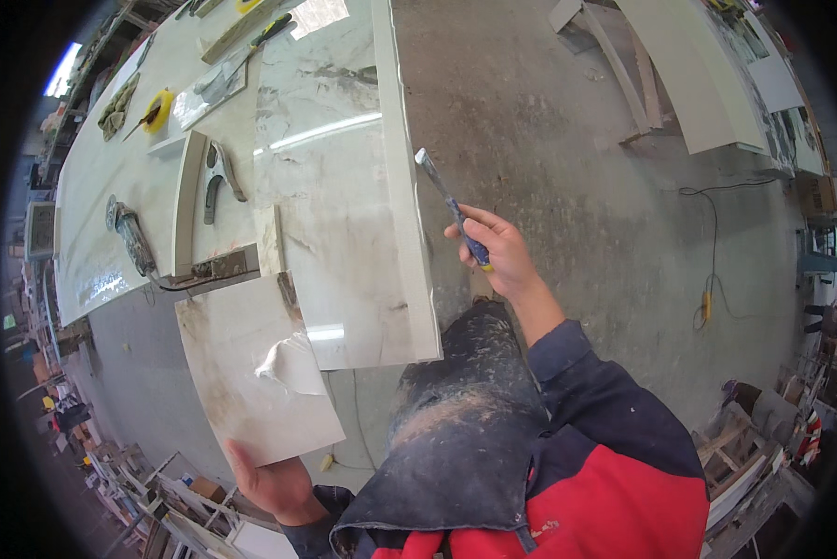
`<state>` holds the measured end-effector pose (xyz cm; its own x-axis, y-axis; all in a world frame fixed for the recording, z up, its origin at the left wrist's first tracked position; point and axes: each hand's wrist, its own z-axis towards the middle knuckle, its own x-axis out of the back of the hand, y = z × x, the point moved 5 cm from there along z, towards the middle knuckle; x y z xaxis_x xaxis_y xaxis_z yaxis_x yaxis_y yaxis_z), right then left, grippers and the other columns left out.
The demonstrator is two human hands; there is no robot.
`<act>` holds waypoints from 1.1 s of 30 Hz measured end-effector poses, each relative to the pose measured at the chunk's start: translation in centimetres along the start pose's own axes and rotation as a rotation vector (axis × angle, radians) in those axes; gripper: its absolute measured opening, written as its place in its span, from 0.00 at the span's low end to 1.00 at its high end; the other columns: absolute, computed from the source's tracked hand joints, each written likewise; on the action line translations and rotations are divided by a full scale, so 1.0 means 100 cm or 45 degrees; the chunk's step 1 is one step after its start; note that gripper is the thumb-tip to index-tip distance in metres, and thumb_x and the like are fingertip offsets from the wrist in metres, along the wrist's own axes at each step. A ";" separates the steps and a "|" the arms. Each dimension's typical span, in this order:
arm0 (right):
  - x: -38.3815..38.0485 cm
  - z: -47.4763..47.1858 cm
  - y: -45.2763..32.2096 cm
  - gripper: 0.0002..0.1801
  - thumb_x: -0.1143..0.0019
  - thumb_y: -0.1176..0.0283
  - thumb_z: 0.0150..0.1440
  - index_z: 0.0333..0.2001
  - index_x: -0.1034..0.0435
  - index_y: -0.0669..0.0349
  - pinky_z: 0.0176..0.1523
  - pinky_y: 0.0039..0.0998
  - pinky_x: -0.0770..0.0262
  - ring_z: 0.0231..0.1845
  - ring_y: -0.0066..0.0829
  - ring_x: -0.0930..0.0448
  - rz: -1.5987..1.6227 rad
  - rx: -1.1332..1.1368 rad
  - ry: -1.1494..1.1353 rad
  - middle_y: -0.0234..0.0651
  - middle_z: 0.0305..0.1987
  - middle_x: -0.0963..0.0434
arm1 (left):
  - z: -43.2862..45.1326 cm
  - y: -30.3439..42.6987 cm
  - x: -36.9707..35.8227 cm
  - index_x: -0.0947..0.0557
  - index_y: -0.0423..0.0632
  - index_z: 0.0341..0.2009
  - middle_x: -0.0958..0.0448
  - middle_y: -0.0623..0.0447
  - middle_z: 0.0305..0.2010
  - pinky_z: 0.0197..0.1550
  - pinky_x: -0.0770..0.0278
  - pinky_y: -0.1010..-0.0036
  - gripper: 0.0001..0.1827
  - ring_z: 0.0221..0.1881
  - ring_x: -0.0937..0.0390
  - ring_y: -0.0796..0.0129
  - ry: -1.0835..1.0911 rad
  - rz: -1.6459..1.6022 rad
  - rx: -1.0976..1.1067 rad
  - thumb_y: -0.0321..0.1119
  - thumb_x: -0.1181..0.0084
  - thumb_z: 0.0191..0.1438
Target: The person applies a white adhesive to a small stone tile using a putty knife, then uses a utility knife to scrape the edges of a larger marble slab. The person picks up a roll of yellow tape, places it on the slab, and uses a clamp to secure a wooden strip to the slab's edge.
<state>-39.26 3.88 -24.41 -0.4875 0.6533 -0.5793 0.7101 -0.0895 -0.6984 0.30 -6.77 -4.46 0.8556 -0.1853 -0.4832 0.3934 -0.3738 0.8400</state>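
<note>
In my right hand (498,255) is a putty knife (453,202) with a blue and yellow handle; white paste coats its tip. The blade points up and away, just right of the edge strip (408,209) on a polished marble-look slab (341,230). My left hand (271,485) grips the near edge of a pale square board (243,377), thumb on top and fingers underneath. A smeared lump of white paste (278,360) lies on that board. Its far edge overlaps the slab's near left side in view; whether they touch I cannot tell.
Left on the worktable lie an angle grinder (130,234) with a cord, a spring clamp (219,182), a yellow tape roll (158,112) and a rag (118,108). Another slab table (712,91) stands at upper right. A cable with a yellow connector (706,307) crosses the floor.
</note>
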 end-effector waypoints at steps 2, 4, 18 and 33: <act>-0.005 0.002 0.005 0.22 0.45 0.71 0.69 0.65 0.30 0.66 0.30 0.22 0.27 0.30 0.20 0.20 -0.035 0.044 0.028 0.39 0.46 0.16 | -0.001 0.003 0.001 0.32 0.44 0.71 0.30 0.48 0.72 0.74 0.39 0.55 0.29 0.71 0.33 0.54 -0.007 0.010 -0.004 0.48 0.58 0.74; -0.009 0.007 0.006 0.23 0.45 0.70 0.69 0.65 0.30 0.65 0.32 0.22 0.26 0.32 0.19 0.20 -0.090 0.097 0.068 0.38 0.47 0.16 | -0.002 0.005 0.005 0.32 0.44 0.71 0.30 0.48 0.72 0.74 0.39 0.54 0.29 0.71 0.33 0.54 0.016 0.015 -0.011 0.48 0.58 0.74; -0.010 -0.001 0.060 0.25 0.40 0.71 0.65 0.66 0.29 0.64 0.39 0.23 0.27 0.34 0.18 0.22 -0.404 0.113 0.264 0.30 0.48 0.16 | -0.007 0.004 -0.002 0.33 0.43 0.72 0.31 0.47 0.72 0.73 0.39 0.54 0.30 0.71 0.33 0.54 0.004 0.065 -0.017 0.48 0.57 0.74; -0.086 -0.154 -0.076 0.22 0.35 0.75 0.59 0.59 0.23 0.64 0.40 0.25 0.24 0.36 0.23 0.20 -1.057 0.336 -0.247 0.37 0.44 0.15 | 0.014 -0.022 -0.041 0.34 0.40 0.72 0.30 0.45 0.71 0.73 0.39 0.57 0.30 0.71 0.32 0.53 -0.129 0.057 0.077 0.44 0.57 0.73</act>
<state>-32.64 10.53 -7.70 -0.8871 0.4476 0.1123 -0.0388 0.1701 -0.9847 -4.51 -6.43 -4.69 0.8324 -0.2929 -0.4706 0.3320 -0.4164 0.8464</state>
